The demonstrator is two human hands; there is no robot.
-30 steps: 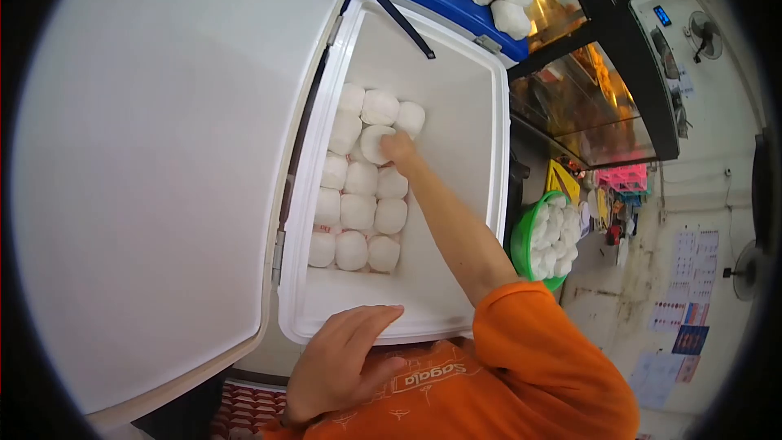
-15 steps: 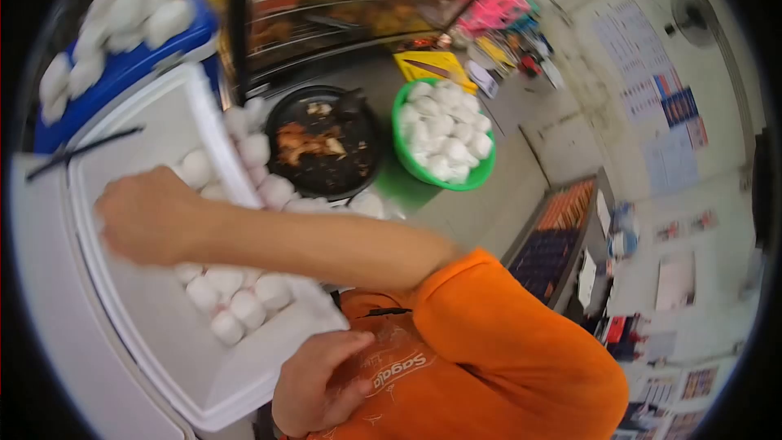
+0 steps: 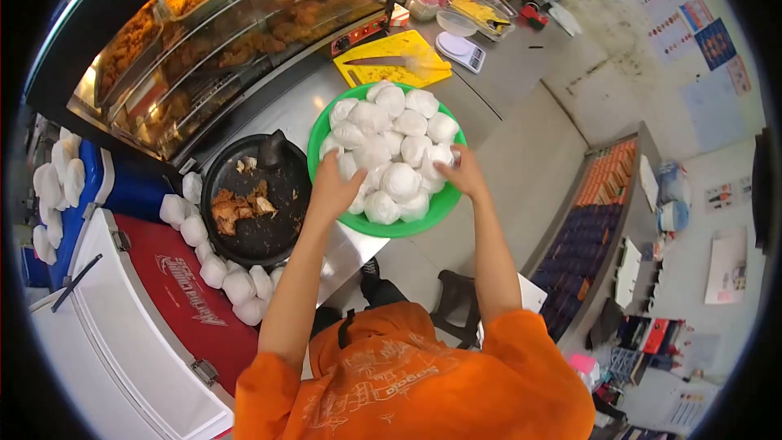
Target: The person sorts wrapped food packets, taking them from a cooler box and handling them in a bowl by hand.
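A green basin full of round white wrapped bundles stands at the counter's edge. On its left side my left hand reaches over the rim onto the bundles, thumb and fingers apart. My right hand is at the right side of the basin, fingers spread against the outermost bundles. Neither hand is closed round a bundle. Some fingertips are hidden among the white bundles.
Left of the basin is a black pan with brown food scraps. White bundles line a red cooler lid. A yellow board with a knife lies behind, near a glass food cabinet. Shelves stand right.
The view has swung right from the white cooler to the basin. My right hand has left the cooler's inside, and both hands are now at the basin. The cooler's red lid now shows.
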